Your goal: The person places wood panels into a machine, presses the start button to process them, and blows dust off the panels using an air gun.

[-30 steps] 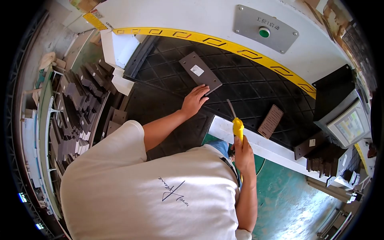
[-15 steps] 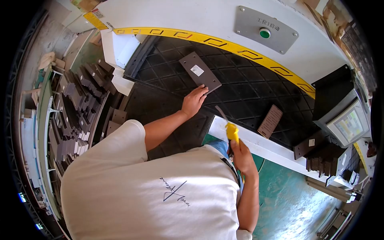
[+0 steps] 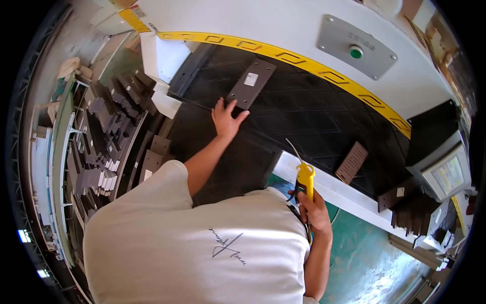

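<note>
A flat dark-brown board (image 3: 251,91) with a white label and holes near its ends lies on the black ridged work surface (image 3: 304,109). My left hand (image 3: 226,120) is at the board's near end, fingers and thumb spread, fingertips at its edge. Closed around the handle of a yellow air blow gun (image 3: 306,177) is my right hand (image 3: 314,209). The gun's thin nozzle points up and away, apart from the board. To the right, a phone-like brown slab (image 3: 352,163) rests on the black surface.
Several brown boards stand packed in a rack (image 3: 109,147) at left. A white machine frame with a yellow stripe (image 3: 283,54) and a green button (image 3: 356,51) arches over the far side. At right are a screen (image 3: 446,172) and stacked brown pieces (image 3: 412,215).
The board has turned, its far end swinging right and its near end left. My left hand has shifted left with its fingers spreading. The blow gun now stands more upright.
</note>
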Demonstrator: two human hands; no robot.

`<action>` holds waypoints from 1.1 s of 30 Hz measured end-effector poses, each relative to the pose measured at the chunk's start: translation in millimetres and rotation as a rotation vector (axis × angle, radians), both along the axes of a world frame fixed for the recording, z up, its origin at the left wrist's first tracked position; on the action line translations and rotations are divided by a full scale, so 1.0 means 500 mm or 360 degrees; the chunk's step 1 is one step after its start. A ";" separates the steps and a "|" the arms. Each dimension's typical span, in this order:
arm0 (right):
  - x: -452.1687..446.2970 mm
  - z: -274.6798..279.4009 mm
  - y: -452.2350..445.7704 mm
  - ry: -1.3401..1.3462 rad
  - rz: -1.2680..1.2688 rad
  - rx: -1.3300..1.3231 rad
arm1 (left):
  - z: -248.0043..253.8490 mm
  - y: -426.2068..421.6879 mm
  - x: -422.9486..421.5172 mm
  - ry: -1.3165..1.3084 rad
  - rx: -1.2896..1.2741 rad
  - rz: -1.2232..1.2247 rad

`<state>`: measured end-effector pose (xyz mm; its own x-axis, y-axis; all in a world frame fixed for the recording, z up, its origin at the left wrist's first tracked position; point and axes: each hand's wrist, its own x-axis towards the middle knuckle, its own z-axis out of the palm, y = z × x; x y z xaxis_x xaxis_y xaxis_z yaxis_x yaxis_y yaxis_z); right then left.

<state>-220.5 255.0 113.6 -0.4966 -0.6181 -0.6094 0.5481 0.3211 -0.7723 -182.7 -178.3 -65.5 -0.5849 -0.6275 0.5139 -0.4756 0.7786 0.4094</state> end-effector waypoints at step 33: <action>-0.013 0.294 -0.173 0.0471 -0.0853 -0.0415 | -0.012 -0.139 -0.272 0.0170 0.0292 0.0325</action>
<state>-227.1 168.5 260.6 -0.8996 -0.3479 -0.2640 0.3328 -0.1547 -0.9302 -319.0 -247.8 -71.4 -0.3857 -0.8148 0.4328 -0.5613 0.5795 0.5908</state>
